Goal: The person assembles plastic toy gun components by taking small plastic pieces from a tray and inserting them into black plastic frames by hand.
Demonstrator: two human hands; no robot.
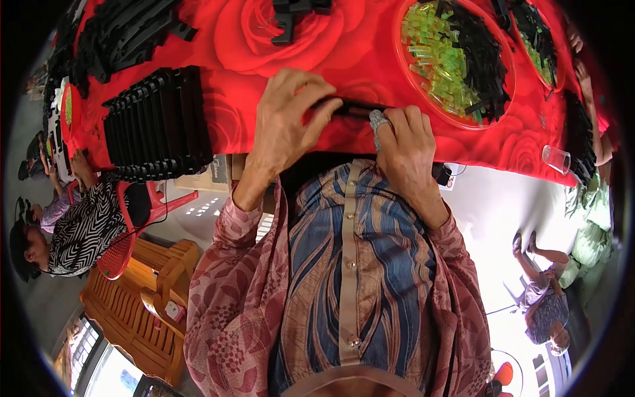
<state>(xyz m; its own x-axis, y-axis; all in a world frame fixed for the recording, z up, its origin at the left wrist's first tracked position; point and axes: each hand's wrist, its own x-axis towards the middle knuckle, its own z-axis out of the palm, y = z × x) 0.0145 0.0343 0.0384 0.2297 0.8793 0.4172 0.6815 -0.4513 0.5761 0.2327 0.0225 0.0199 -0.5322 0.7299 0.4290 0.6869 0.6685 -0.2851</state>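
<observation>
A long, narrow black plastic piece spans the gap between my hands, just above the near edge of the red table. My left hand pinches its left end between thumb and fingers. At the other end, my right hand has its fingers closed around the piece, and one finger wears a grey wrap. My fingers hide both ends of the piece. To the right, a round red tray holds yellow-green clear small parts and thin black parts.
A row of black slatted parts lies at the left. More black parts are heaped behind it, others at the far middle. A clear cup lies near the right edge. Another person sits at the left.
</observation>
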